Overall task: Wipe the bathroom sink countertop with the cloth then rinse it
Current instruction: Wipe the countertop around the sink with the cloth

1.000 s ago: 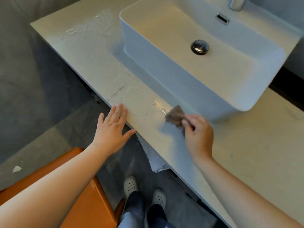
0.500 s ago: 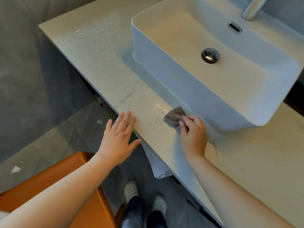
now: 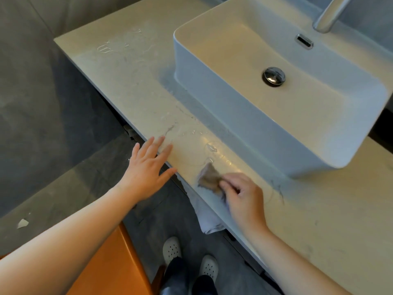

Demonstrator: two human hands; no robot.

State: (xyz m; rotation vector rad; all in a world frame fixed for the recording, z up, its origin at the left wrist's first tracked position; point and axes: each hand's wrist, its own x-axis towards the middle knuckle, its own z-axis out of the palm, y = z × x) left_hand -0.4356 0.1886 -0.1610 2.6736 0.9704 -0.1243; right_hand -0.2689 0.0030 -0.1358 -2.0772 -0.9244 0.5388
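Far left: grey tiled floor [image 3: 42,124], a small white scrap [image 3: 22,222] lying on it. Orange seat [image 3: 106,262] at the bottom left, partly under the left forearm.

Left hand [image 3: 146,169]: palm down, fingers [image 3: 158,143] straight and spread apart, holding nothing. The fingertips lie over the front edge of the tabletop [image 3: 127,67]; whether they press on it, cannot tell.

Tabletop: pale stone with grey veins. Wet streaks [image 3: 106,47] near its far left corner. A small shiny puddle [image 3: 210,147] between the left hand and the sink wall, just beyond the cloth.

Cloth [image 3: 209,177]: brownish, crumpled, flat on the tabletop near the front edge, in front of the sink. Right hand [image 3: 244,199] just right of it, fingers [image 3: 228,185] curled and pinching the cloth's near side, knuckles up.

Below the edge, under the right hand: a pale towel [image 3: 207,216] hanging down. Two white perforated shoes [image 3: 172,249] on the floor beneath.

Right: white rectangular sink [image 3: 244,116] standing on the tabletop. Chrome drain [image 3: 274,76] in the basin floor, overflow slot [image 3: 304,41] on the back wall, chrome tap [image 3: 328,15] above it, cut off by the top edge.
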